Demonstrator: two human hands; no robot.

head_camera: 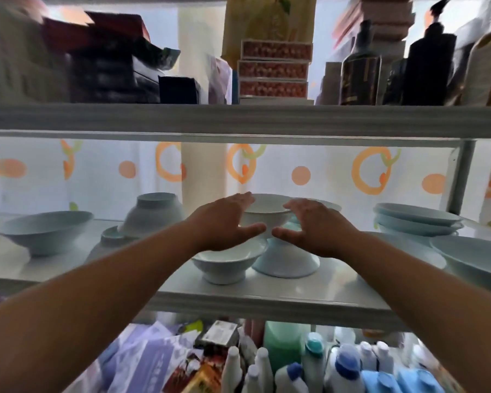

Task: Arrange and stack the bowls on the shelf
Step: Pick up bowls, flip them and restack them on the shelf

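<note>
Pale blue-white bowls stand scattered on the middle shelf point(270, 297). A white bowl point(267, 212) sits upright at the centre back, raised above the ones in front. My left hand point(224, 222) and my right hand point(315, 226) flank it with fingers spread, thumbs nearly meeting in front of it; I cannot tell if they touch it. Below the hands are an upright footed bowl point(224, 265) and an upside-down bowl point(285, 263). At the left are a wide upright bowl point(46, 231), a tall upside-down bowl point(153, 215) and a small upside-down one point(111, 241).
At the right lie a stack of shallow bowls point(414, 222) and a large bowl point(471, 258) near the shelf's front edge. The shelf above point(238, 120) hangs low over the bowls and carries boxes and dark bottles. Plastic bottles point(346, 367) and packets fill the shelf below.
</note>
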